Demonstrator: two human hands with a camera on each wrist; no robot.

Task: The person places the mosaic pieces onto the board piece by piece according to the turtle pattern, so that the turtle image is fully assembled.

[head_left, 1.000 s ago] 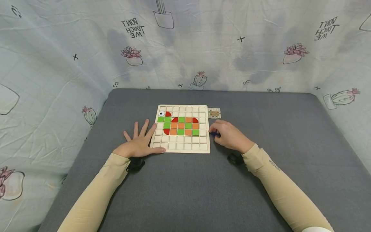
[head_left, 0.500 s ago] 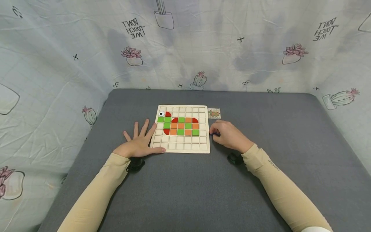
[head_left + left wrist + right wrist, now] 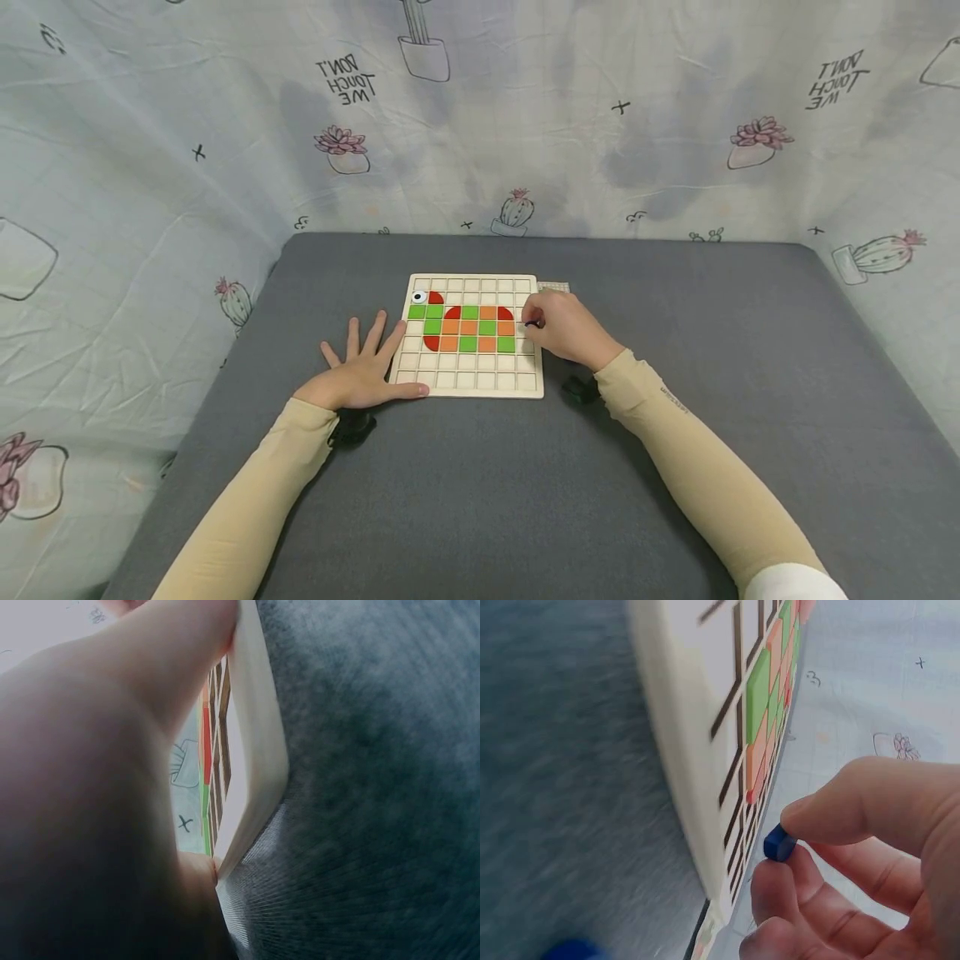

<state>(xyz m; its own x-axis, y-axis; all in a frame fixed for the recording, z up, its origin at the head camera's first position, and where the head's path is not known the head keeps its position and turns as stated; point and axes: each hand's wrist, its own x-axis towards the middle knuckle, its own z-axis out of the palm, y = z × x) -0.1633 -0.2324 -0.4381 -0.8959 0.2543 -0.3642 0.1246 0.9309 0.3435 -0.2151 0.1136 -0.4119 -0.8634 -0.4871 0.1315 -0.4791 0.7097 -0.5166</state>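
Observation:
A pale wooden grid board (image 3: 465, 383) lies on the table with green, orange and red tiles and a white eye piece (image 3: 419, 297) set in its cells. My left hand (image 3: 356, 375) lies spread along the board's left edge, its thumb on the near edge. Over the board's right side, my right hand (image 3: 570, 327) pinches a small blue tile (image 3: 780, 844) between thumb and fingers. In the right wrist view the tile is apart from the board. Beside the board's far right corner is a small patterned card (image 3: 555, 287), partly hidden behind my right hand.
The grey cloth-covered table (image 3: 465, 492) spreads around the board. A blue thing (image 3: 576, 949), cut off at the frame's edge, shows low in the right wrist view. White cloth (image 3: 570, 108) printed with plants hangs behind and at both sides.
My right hand has moved from the table beside the board up and left over its right edge, carrying the blue tile and covering part of the card. The left hand has stayed put.

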